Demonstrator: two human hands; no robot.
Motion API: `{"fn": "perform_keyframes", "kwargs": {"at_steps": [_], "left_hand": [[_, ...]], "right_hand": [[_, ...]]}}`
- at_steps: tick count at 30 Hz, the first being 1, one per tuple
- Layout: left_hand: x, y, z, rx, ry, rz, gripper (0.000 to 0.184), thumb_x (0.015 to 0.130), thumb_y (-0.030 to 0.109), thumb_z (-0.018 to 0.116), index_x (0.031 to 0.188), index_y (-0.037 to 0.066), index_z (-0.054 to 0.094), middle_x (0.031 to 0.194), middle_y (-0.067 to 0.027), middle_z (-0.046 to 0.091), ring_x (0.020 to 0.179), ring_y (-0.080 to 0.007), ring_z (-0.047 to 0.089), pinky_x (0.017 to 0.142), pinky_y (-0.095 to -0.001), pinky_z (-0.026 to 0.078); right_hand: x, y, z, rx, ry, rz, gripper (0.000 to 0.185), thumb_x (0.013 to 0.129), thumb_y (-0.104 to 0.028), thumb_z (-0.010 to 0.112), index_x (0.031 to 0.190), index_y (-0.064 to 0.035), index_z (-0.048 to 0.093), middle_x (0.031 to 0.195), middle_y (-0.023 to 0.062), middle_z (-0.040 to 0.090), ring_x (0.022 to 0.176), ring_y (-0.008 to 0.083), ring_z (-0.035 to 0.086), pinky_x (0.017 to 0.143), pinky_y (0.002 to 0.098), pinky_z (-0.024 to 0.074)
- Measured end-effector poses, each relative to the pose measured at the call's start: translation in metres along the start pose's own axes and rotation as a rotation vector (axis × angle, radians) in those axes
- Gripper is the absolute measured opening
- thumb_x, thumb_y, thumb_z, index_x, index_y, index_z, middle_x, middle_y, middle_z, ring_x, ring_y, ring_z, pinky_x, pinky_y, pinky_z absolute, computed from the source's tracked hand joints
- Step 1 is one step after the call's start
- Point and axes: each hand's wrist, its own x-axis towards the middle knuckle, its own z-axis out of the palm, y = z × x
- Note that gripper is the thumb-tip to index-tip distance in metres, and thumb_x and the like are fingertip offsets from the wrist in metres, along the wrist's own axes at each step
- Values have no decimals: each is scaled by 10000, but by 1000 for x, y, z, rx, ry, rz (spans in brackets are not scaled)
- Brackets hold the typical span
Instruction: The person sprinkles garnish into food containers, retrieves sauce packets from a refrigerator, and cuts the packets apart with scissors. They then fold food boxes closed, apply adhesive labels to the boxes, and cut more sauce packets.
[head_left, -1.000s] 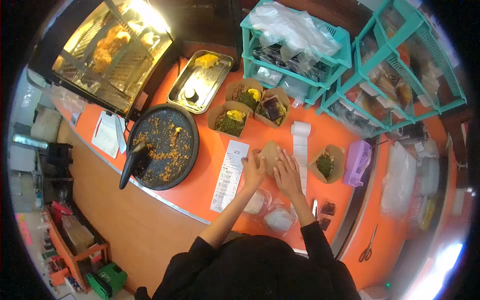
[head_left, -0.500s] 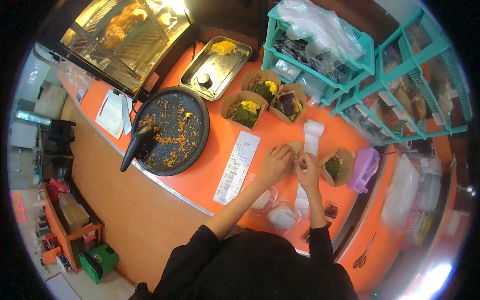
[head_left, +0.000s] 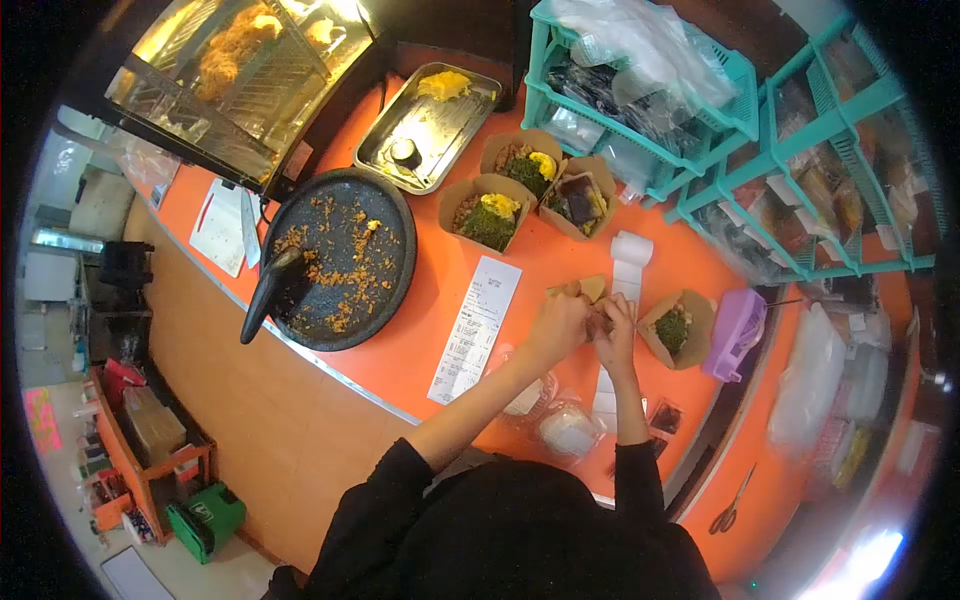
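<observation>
My left hand [head_left: 562,322] and my right hand [head_left: 614,328] meet over the orange counter, fingers pinched close together. Between and just beyond them shows a brown paper food box [head_left: 592,287], mostly covered by my fingers. Both hands appear to grip its near edge. Right of my right hand stands an open paper box with chopped greens [head_left: 676,328]. A long white paper strip [head_left: 629,262] runs beneath my right hand. To the left lies a printed receipt [head_left: 474,330]. Below my hands are a clear-wrapped white portion [head_left: 567,432] and small dark sauce packets [head_left: 666,416].
Several filled paper boxes [head_left: 490,222] stand farther back. A stone mortar [head_left: 385,300] with a pestle [head_left: 268,300], a metal tray [head_left: 470,120] and a knife [head_left: 250,230] are on the left. Teal baskets [head_left: 700,165], a purple tape dispenser [head_left: 735,335] and scissors [head_left: 735,500] are on the right.
More of the brown paper box shows above my fingers now. My hands have shifted slightly and stay together at the box. The whole view has moved a little.
</observation>
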Motion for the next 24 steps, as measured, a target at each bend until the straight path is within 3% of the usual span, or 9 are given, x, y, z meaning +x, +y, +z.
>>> {"fn": "perform_keyframes", "kwargs": {"at_steps": [5,7,8,10,11,13,16,19,24], "left_hand": [[-6,-17,19,-61,33,-35,266,638,111,774,862,2,682,894,-188,626,877,-391,624,738,-441,529],[-13,-15,16,-98,89,-20,274,633,83,773,875,-1,676,928,-185,637,886,-388,628,735,-438,531],[-17,-13,15,-99,87,-18,274,633,83,773,875,-1,676,928,-185,637,886,-388,628,735,-438,531],[-23,-11,13,-210,100,-32,299,632,56,761,904,4,650,954,-180,624,931,-395,607,783,-440,521],[-23,-11,14,-209,99,-31,299,632,56,761,904,4,650,954,-180,624,931,-395,607,783,-440,521],[-23,-12,15,-132,146,67,373,642,38,744,985,2,605,1026,-184,584,1012,-397,558,835,-441,499],[-33,-10,19,-47,119,35,490,645,39,740,1094,1,549,1114,-190,524,1075,-390,506,858,-452,464],[-36,15,7,222,169,-90,357,710,34,665,1043,1,541,1141,-197,514,1025,-380,500,852,-446,424],[-26,-1,11,263,188,-47,419,709,72,669,1102,10,538,1190,-188,499,1056,-345,496,824,-445,413]], "right_hand": [[3,-2,1,-24,-42,73,180,686,11,676,835,-35,586,908,82,500,893,284,463,814,376,402],[2,3,3,61,-39,277,210,682,6,680,864,-51,592,951,104,477,934,296,469,842,373,405],[2,-3,1,60,-37,278,210,682,6,680,864,-51,592,951,104,477,934,296,469,842,373,405],[5,-25,-2,71,179,209,231,719,-14,684,930,-78,614,1033,118,474,984,316,475,857,382,406],[3,-25,-5,72,180,210,231,719,-14,684,930,-78,614,1033,118,474,984,316,475,857,382,406],[-7,-22,-12,-170,-20,-46,232,763,-45,679,983,-95,628,1106,113,476,1023,343,472,854,401,412],[-7,-22,-23,-231,-95,-158,249,784,-58,657,1030,-71,626,1103,114,504,1004,337,477,851,405,412],[9,-28,-31,-216,-213,-166,242,791,-82,638,1028,-37,610,1070,116,533,1004,333,512,858,424,430],[34,-45,-42,-418,-458,-175,284,822,-135,619,1048,26,561,1056,181,600,1000,366,596,822,474,485]]}}
